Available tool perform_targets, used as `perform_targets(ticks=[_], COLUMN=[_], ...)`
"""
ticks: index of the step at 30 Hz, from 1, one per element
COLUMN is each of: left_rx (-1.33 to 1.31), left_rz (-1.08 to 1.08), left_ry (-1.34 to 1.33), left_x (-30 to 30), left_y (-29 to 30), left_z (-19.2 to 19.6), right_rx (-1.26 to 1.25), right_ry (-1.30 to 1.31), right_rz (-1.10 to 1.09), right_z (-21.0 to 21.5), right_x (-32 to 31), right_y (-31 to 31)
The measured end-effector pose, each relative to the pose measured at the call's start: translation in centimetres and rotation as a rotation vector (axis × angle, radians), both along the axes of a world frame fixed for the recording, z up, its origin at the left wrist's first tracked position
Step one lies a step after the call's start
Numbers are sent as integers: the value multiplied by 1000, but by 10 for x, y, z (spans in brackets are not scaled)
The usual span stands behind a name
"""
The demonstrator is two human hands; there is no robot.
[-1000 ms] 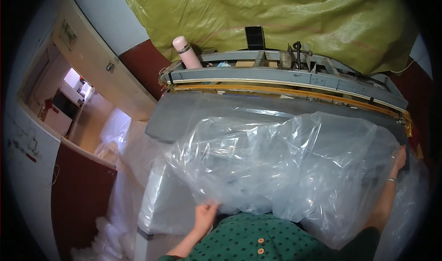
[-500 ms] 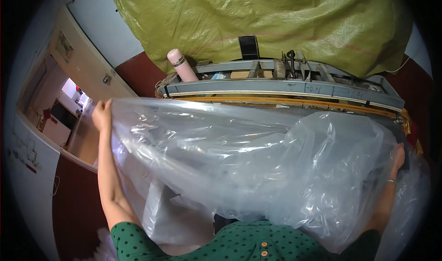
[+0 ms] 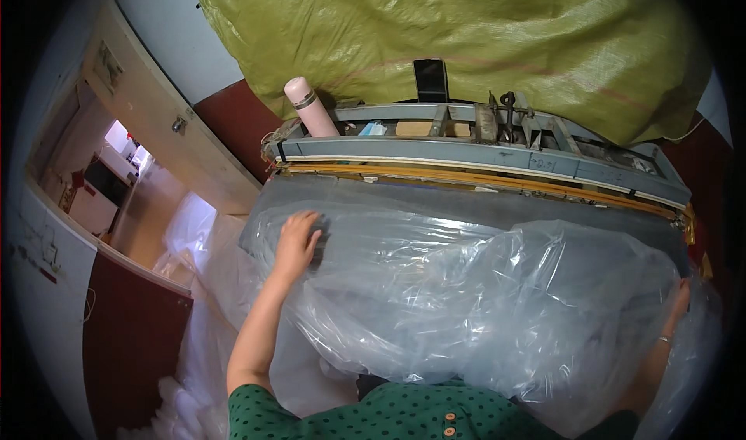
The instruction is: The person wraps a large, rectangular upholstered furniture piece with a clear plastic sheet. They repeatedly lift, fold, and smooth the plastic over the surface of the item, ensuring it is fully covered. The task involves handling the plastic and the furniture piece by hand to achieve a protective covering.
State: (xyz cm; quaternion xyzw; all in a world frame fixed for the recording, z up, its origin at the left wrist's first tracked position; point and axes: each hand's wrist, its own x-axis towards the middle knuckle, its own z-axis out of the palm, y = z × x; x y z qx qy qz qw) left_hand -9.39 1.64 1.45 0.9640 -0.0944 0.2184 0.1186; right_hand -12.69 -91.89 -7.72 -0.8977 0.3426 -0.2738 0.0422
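Observation:
A large sheet of clear plastic film (image 3: 435,300) lies crumpled and shiny over a dark grey work surface (image 3: 373,194) and hangs down toward my body. My left hand (image 3: 298,242) is over the film's left part, palm down, its fingers apart and holding nothing. Far over at the right edge, my right hand (image 3: 681,299) grips the film's side. Its fingers are mostly hidden. A bracelet circles that wrist.
Behind the surface runs a grey metal frame (image 3: 482,151) with an orange strip. A pink bottle (image 3: 311,107), a phone (image 3: 430,80) and some tools (image 3: 509,119) stand there. Green-yellow sheeting (image 3: 497,28) hangs behind. More film (image 3: 206,347) heaps at the left near an open door (image 3: 159,102).
My left hand has let go of the film's far left corner and moved right and nearer. The film's left side has dropped, baring the dark surface. My right hand has moved slightly nearer.

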Motion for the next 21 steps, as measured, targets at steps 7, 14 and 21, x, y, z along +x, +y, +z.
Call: perform_targets(ticks=[7, 14, 21], left_rx=[-5, -263, -202], left_rz=[136, 169, 163], left_ry=[152, 47, 2], left_x=[76, 106, 93], left_y=[-5, -26, -16], left_z=[-13, -44, -34], right_rx=[-31, 284, 448], right_ry=[-70, -445, -454], right_rz=[39, 184, 145], right_z=[4, -5, 1], right_x=[7, -20, -30], right_y=[15, -61, -34])
